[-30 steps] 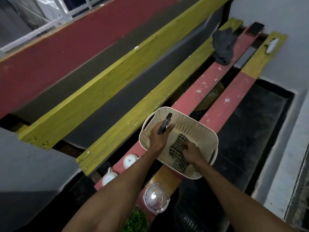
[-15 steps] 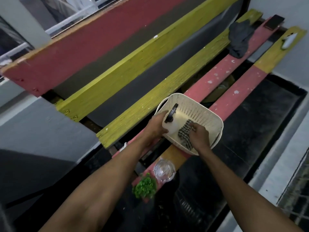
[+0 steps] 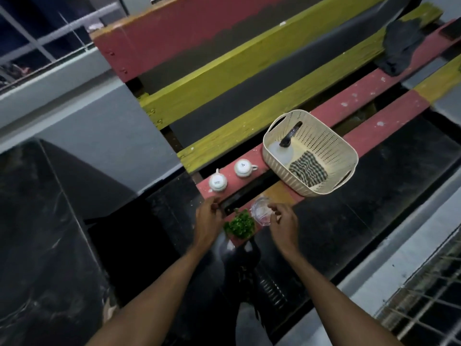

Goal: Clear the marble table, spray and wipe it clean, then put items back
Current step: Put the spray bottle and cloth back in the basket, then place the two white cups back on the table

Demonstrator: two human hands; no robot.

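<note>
A cream perforated basket (image 3: pixel 331 146) sits on the red and yellow bench slats. Inside it lie a spray bottle (image 3: pixel 283 149) with a black trigger and a checked cloth (image 3: pixel 308 169). Two white cups (image 3: pixel 217 182) (image 3: pixel 244 168) stand upside down on the red slat. A small green plant (image 3: pixel 240 224) and a clear glass dish (image 3: pixel 262 212) rest at the slat's near end. My left hand (image 3: pixel 208 221) hovers left of the plant and my right hand (image 3: pixel 284 221) is just right of the glass dish. Both hands are empty with curled, parted fingers.
A black marble table top (image 3: pixel 45 245) lies at the lower left. A dark cloth (image 3: pixel 401 46) is draped over the far slats, with a dark phone (image 3: pixel 452 28) beyond it. Black tiled floor shows under the bench. A railing runs along the upper left and wire mesh the lower right.
Both hands let go of the spray bottle and the checked cloth in the basket and drew back to the plant and the glass dish. The view swung left.
</note>
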